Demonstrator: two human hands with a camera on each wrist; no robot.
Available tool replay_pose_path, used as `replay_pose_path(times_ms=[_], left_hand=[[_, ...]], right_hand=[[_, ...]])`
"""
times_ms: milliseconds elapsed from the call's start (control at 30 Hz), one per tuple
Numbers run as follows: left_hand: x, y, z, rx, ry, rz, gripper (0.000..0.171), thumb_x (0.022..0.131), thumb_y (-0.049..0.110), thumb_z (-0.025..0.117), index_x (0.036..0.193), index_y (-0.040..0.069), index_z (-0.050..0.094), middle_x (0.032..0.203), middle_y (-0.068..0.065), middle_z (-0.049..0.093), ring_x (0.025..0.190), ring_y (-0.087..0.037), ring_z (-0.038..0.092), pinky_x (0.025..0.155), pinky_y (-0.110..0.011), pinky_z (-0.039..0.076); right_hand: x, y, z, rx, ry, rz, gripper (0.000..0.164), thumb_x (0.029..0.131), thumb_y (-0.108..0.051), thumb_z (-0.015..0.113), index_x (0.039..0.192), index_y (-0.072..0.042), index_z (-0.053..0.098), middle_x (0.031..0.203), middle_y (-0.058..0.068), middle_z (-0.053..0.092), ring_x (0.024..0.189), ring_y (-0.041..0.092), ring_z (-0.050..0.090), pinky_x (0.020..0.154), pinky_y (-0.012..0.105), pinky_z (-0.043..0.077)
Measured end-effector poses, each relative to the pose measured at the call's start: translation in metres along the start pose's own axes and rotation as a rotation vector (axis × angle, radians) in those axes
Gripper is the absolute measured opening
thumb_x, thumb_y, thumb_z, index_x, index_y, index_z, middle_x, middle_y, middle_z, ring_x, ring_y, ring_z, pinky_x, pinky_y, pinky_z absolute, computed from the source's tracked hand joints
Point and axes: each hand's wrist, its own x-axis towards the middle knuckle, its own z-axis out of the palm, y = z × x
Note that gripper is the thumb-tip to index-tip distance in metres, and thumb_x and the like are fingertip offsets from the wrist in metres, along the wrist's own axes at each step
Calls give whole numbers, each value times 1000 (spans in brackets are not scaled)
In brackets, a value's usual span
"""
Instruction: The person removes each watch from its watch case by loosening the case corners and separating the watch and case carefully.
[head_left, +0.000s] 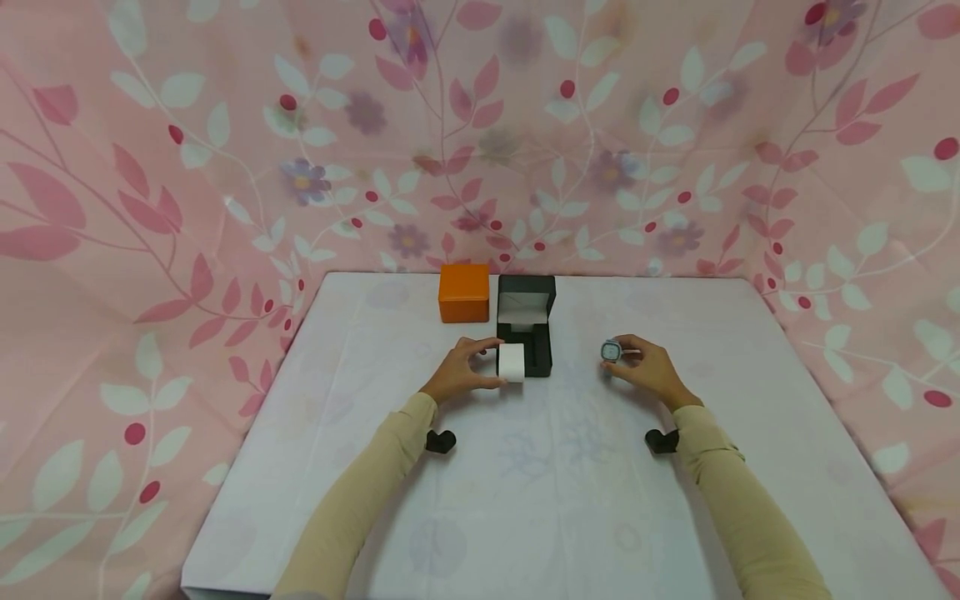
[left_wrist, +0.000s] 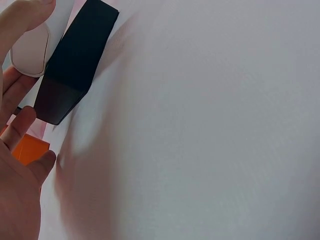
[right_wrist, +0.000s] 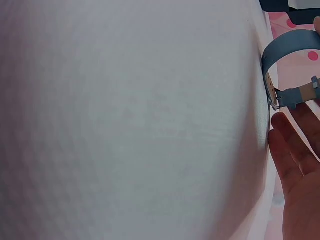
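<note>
At far side of worktop (head_left: 570,500), left of centre: orange box (head_left: 463,295). Nearer, pinching white cushion (head_left: 512,363) between fingers of left hand (head_left: 457,372), by near-left corner of open black case (head_left: 527,287). Farther right, apart from case, gripping grey-blue watch (head_left: 611,351) in fingers of right hand (head_left: 651,367).

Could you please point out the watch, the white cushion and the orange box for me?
Watch (head_left: 611,351): head view, on its face.
White cushion (head_left: 512,363): head view, on its white outer surface.
Orange box (head_left: 464,306): head view, on its front side.
</note>
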Motion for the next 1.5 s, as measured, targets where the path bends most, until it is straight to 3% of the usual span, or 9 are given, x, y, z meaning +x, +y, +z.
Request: replay_pose_path(times_ms=[267, 433, 700, 900, 1267, 1500], left_hand=[[0, 1, 0, 14, -10, 5, 78, 66, 54, 86, 136, 36, 57, 122, -9, 53, 112, -21, 46, 95, -44, 45], [0, 2, 0, 10, 2, 7, 76, 65, 54, 86, 134, 37, 58, 121, -8, 54, 111, -21, 46, 93, -44, 46], [-1, 2, -1, 3, 16, 20, 75, 65, 52, 87, 133, 37, 59, 120, -9, 55, 109, -22, 46, 90, -42, 46], [-1, 4, -1, -5, 26, 18, 73, 66, 46, 89, 133, 35, 59, 119, -10, 55, 108, -23, 46, 90, -43, 46], [-2, 2, 0, -5, 16, 19, 79, 67, 50, 87, 137, 29, 58, 121, -12, 54, 111, -25, 45, 91, -45, 45], [-1, 5, 0, -2, 35, 34, 76, 68, 46, 88, 136, 33, 57, 122, -14, 54, 111, -28, 45, 90, -47, 45]], right_hand=[[-3, 2, -3, -78, -2, -179, 53, 83, -27, 78, 128, -6, 62, 119, 11, 63, 105, 30, 60, 89, 50, 49], [-7, 2, -5, -184, -47, -229, 50, 84, -30, 76, 126, -6, 63, 123, 10, 62, 114, 30, 54, 95, 54, 44], [-13, 0, -5, -399, -152, -225, 72, 81, -53, 72, 135, -7, 57, 139, 15, 51, 129, 34, 41, 105, 56, 34], [-13, 0, -2, -484, -204, -238, 82, 79, -58, 72, 140, -7, 53, 147, 16, 43, 135, 34, 36, 109, 56, 30], [-15, -4, -2, -456, -226, -223, 90, 74, -60, 76, 141, -7, 51, 147, 16, 43, 135, 35, 35, 108, 59, 29], [-13, -5, -2, -466, -240, -204, 95, 74, -65, 73, 144, -5, 47, 148, 16, 42, 135, 35, 35, 110, 57, 28]])
